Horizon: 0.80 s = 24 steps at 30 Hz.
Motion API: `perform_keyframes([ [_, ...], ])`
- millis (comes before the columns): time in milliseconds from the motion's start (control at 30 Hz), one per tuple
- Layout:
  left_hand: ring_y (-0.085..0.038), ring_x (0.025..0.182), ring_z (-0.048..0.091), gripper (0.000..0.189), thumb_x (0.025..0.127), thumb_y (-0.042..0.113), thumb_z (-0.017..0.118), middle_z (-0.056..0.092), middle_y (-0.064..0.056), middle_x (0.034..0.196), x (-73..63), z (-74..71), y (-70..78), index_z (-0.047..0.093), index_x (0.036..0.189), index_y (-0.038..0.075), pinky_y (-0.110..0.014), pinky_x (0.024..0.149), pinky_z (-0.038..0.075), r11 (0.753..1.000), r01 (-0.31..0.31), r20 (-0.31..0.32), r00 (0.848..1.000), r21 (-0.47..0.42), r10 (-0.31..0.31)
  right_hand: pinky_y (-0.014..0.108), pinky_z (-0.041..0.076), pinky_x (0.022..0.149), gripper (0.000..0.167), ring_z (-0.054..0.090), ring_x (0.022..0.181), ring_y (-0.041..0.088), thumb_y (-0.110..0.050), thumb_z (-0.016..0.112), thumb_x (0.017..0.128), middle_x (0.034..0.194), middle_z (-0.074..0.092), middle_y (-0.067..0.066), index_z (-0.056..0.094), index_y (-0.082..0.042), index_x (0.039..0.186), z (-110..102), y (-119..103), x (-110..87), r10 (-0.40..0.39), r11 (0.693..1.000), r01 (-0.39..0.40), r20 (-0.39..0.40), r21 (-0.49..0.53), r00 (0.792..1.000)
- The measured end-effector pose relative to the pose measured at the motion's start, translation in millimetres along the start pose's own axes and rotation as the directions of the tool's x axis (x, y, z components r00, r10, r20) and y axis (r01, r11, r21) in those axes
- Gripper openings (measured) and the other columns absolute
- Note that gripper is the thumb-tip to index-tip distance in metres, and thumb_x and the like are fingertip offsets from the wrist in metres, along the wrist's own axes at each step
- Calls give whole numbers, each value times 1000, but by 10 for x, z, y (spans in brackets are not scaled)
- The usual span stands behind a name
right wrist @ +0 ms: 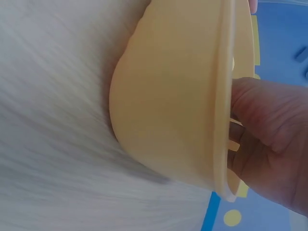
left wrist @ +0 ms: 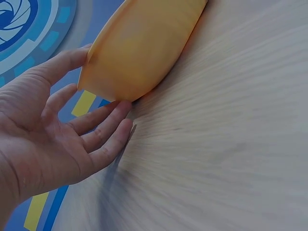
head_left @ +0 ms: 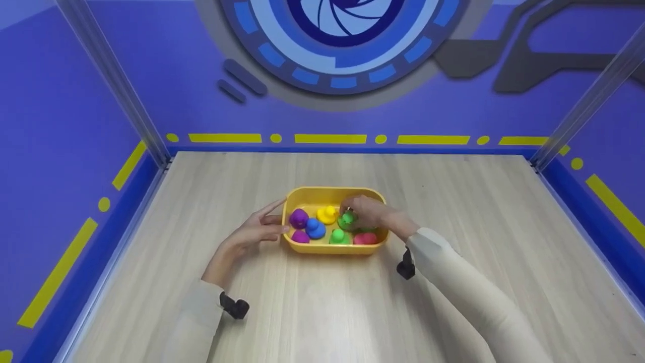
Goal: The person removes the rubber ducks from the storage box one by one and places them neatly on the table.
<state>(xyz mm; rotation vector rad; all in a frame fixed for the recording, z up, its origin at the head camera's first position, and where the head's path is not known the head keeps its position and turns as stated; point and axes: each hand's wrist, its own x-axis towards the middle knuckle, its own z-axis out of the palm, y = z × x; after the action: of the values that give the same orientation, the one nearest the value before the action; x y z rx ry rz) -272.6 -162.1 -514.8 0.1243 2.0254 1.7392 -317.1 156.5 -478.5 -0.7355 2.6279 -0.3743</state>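
Note:
A yellow plastic bin (head_left: 335, 249) stands on the table, with small rubber ducks inside. My left hand (head_left: 256, 231) touches the bin's left end; in the left wrist view its fingers are spread and its thumb lies at the rim. My right hand (head_left: 369, 210) reaches over the right rim, fingers curled down at a green duck (head_left: 346, 220); in the right wrist view the bin wall (right wrist: 168, 96) hides the fingertips. Around it lie a yellow duck (head_left: 327, 215), a blue duck (head_left: 315, 229), purple ducks (head_left: 299, 218), another green duck (head_left: 338, 236) and a red duck (head_left: 365, 238).
The bin sits near the middle of a light wood-grain table (head_left: 322, 302). Blue printed panels (head_left: 166, 111) with yellow markings enclose the back and sides, joined by metal corner posts (head_left: 116, 85). Both wrists carry small black camera mounts (head_left: 235, 306).

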Motion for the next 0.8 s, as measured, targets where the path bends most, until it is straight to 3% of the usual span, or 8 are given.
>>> perform_keyframes([
  [167,-24,119,65,82,92,20,77,53,-17,151,10,-4,2,34,160,36,-38,97,58,1000,-1,10,1000,-14,1,47,46,114,30,56,119,29,-12,76,92,134,63,10,67,-16,121,-1,17,-1,-8,1000,8,14,21,1000],
  [500,-25,122,63,83,94,21,75,50,-20,153,3,-17,-29,29,162,33,-39,101,57,1000,-18,29,999,3,18,42,55,101,33,59,103,24,-19,82,88,117,70,7,68,-15,118,19,56,21,-68,998,68,-27,14,997],
  [667,-25,122,63,81,94,20,74,52,-18,152,4,-6,-18,31,161,36,-39,101,56,1000,-21,18,1000,0,21,43,55,101,38,62,105,25,-19,82,88,119,71,8,69,-11,122,-54,71,-61,-109,993,113,-88,46,990],
  [800,-26,123,62,81,94,20,74,52,-17,152,3,7,-23,32,160,37,-39,102,56,1000,-21,12,1000,-2,21,45,58,96,38,61,104,26,-15,82,87,117,70,11,70,-8,123,-149,89,-178,-187,971,207,-164,118,969],
])
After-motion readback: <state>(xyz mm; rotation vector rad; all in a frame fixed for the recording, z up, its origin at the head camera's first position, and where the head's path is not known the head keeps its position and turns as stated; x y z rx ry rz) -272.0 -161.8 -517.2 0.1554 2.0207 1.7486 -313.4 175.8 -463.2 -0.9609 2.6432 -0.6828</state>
